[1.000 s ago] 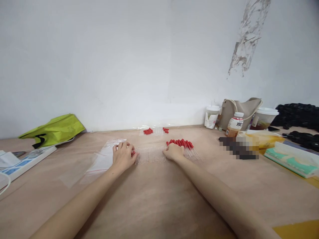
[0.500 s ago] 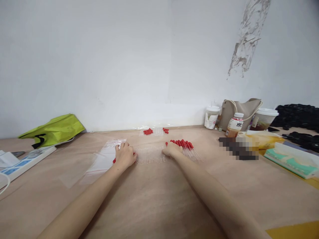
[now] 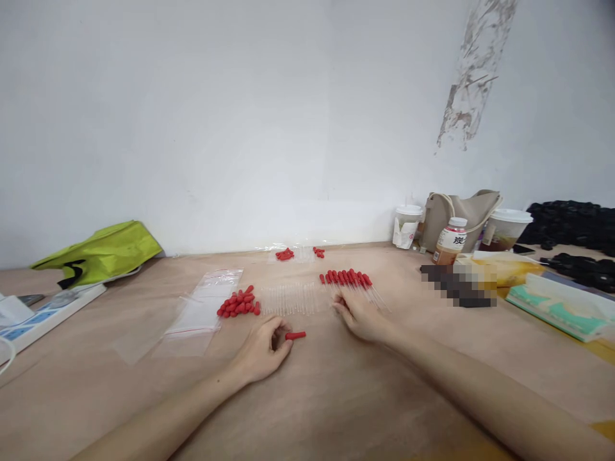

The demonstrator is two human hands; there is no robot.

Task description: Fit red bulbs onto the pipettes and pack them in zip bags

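Note:
A small red rubber bulb point(image 3: 296, 335) is pinched between the thumb and fingers of my left hand point(image 3: 265, 349), its narrow end pointing right. My right hand point(image 3: 360, 315) has its fingertips drawn together in front of the finished droppers; anything thin and clear in them is too faint to make out. Between and beyond the hands lies a row of clear glass tubes point(image 3: 288, 299), side by side. A heap of loose red bulbs point(image 3: 239, 303) sits left of the tubes. On the right, several droppers point(image 3: 353, 279) with red bulbs on glass stems lie in a slanted row.
Clear zip bags point(image 3: 204, 304) lie left of the heap. By the wall is a packet with more red bulbs point(image 3: 285, 254) and tubes. A power strip point(image 3: 52, 314) and green bag point(image 3: 100, 253) are far left; a bottle point(image 3: 450, 241), cups and tissue pack point(image 3: 557, 308) stand right.
My left hand has come from the bulb heap toward me and right, now with a red bulb. My right hand has left the tube row's right end, moving right and nearer.

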